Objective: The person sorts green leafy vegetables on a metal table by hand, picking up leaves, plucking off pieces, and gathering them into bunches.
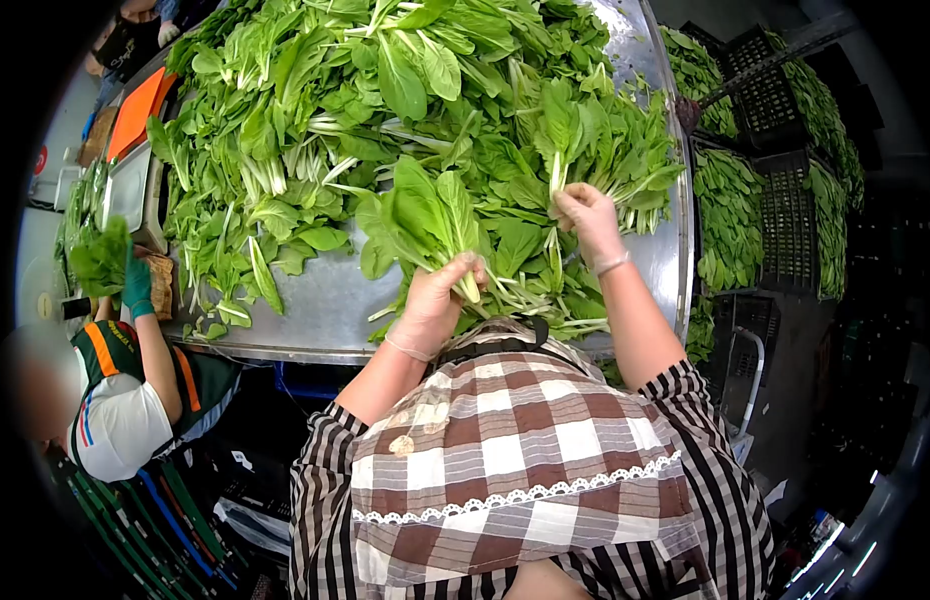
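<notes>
Near the table's front edge, my left hand (430, 312), in a clear glove, is closed around the pale stems of a bunch of leafy greens (432, 212). Its broad leaves point away from me. Further right and a little higher, my right hand (591, 226), gloved too, pinches the white stem of a leafy green stalk (560, 132) that stands roughly upright. A large heap of loose greens (285, 130) spreads beyond and around both hands. More stalks lie just in front of my checked apron (515, 430).
The metal table (320, 300) has a raised right edge. Black crates (790, 220) packed with greens stand to the right. At the left, a co-worker (135, 390) with a green glove holds greens beside a scale (135, 195). An orange tray (137, 112) lies behind it.
</notes>
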Demonstrator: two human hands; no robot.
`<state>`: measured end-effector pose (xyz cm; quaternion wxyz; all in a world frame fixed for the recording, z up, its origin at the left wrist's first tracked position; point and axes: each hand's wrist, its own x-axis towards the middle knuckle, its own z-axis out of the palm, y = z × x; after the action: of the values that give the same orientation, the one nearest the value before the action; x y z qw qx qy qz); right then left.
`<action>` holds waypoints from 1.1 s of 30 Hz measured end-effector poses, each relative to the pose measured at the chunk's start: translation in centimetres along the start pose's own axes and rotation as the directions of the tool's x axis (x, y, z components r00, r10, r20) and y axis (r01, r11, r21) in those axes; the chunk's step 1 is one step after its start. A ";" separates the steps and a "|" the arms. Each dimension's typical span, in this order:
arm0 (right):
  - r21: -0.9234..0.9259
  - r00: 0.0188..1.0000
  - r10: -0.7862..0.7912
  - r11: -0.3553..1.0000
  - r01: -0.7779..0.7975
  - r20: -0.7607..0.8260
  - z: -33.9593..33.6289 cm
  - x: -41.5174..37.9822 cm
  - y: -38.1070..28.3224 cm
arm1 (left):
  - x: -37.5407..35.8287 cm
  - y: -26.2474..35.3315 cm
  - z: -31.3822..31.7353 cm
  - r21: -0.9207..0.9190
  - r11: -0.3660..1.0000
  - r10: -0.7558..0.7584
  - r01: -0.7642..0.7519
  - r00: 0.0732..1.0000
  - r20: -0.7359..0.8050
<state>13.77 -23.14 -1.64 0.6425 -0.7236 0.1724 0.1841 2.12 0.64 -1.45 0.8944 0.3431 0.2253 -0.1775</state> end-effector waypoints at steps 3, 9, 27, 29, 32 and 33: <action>0.162 0.992 -0.047 0.986 0.027 0.121 1.1 -2.3 0.1 | 0.5 -0.2 0.0 -0.008 1.000 0.011 -0.011 1.000 -0.007; 0.310 0.953 -0.101 0.951 0.009 0.284 3.7 -5.6 1.9 | 0.2 0.7 2.1 -0.013 0.996 0.087 -0.089 0.988 -0.130; 0.409 0.889 0.008 0.886 -0.219 0.458 6.5 -9.3 2.2 | -1.4 0.5 1.6 0.032 0.971 0.238 -0.237 0.954 -0.183; 0.374 0.890 -0.010 0.909 -0.182 0.456 6.8 -9.5 2.0 | -1.6 0.5 1.5 0.065 0.975 0.219 -0.211 0.962 -0.161; 0.340 0.881 -0.054 0.932 -0.123 0.469 7.1 -9.5 2.4 | -1.6 0.2 1.4 0.095 0.970 0.238 -0.224 0.957 -0.169; 0.325 0.875 -0.061 0.939 -0.113 0.481 7.1 -9.4 2.6 | -1.5 -0.1 1.1 0.091 0.967 0.251 -0.238 0.951 -0.181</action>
<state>3.97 -16.26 -0.11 0.7786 -0.5288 0.0455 0.3347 1.12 0.05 -0.05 0.8716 0.4140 0.2596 -0.0389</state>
